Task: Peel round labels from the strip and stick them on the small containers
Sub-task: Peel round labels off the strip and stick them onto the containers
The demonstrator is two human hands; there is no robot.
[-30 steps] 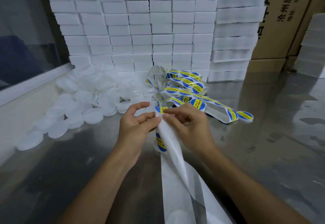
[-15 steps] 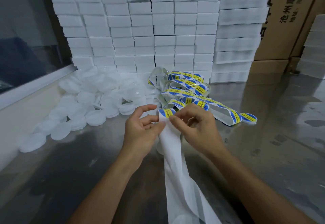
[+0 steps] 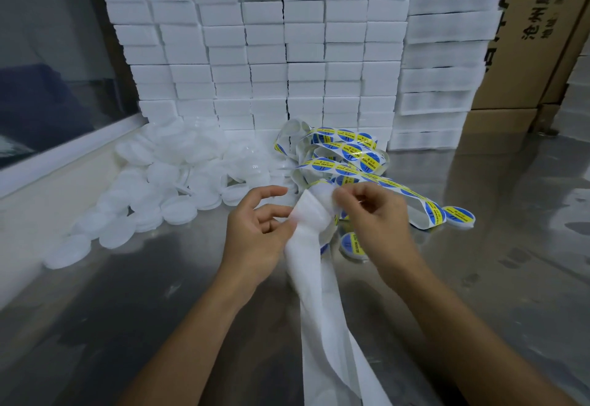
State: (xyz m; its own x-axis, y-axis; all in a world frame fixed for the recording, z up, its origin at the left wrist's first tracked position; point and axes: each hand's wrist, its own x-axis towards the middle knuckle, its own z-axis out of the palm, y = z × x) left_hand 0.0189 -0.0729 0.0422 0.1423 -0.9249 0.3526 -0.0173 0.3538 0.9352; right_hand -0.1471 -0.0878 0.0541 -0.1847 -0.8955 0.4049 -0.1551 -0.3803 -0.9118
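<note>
**Both hands at the label strip over the steel desk**

Nearest the camera, the bare white backing of the strip point(image 3: 322, 326) runs up from the bottom edge between the two forearms, twisted and folded on itself, to the point where the hands meet. The left hand point(image 3: 255, 230) pinches the backing at its left edge, thumb and curled fingers point(image 3: 289, 223) closed on the paper, while the index finger stretches out above, free of it. The right hand point(image 3: 380, 214) is on the other side of the strip, its fingers bent in toward the top of the fold; motion blur hides whether they clamp the paper or a label, so I cannot tell.

Just under the right hand, a small container with a blue and yellow round label point(image 3: 352, 244) on top sits on the shiny desk point(image 3: 510, 278).

Beyond the hands the rest of the strip lies in a loose tangle of loops point(image 3: 344, 153), still carrying blue and yellow labels, with one end trailing to the right on the desk. To the left of the tangle is a heap of unlabelled white containers point(image 3: 166, 182), spilling along a pale ledge.

Behind all this stands a wall of stacked white blocks point(image 3: 287, 54), and further back brown cardboard boxes point(image 3: 536, 38) with printed characters.
</note>
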